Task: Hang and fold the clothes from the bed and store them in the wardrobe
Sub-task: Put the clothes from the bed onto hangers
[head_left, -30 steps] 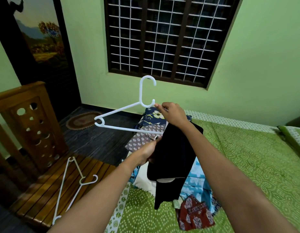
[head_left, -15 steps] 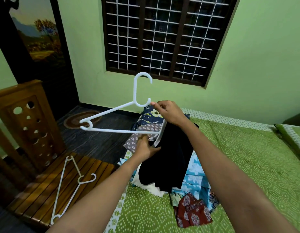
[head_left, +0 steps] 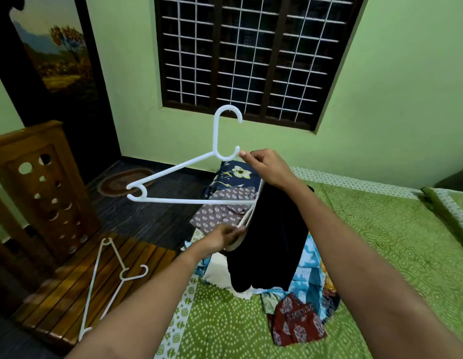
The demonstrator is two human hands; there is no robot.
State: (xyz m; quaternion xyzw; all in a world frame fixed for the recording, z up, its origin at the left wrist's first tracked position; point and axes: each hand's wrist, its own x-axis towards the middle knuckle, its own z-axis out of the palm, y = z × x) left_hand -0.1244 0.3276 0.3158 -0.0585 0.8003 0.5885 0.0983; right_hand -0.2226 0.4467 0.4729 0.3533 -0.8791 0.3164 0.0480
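both hands [head_left: 266,167] hold hanger [head_left: 173,200] (black garment [head_left: 272,237] draped).

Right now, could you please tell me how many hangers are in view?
2. The held hanger is in the right hand above the bed; the spare hanger lies on the slatted wood at left. Others may be hidden under clothes.

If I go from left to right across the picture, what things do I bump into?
Wooden board with holes → spare hanger → held hanger → black cloth → green pillow.
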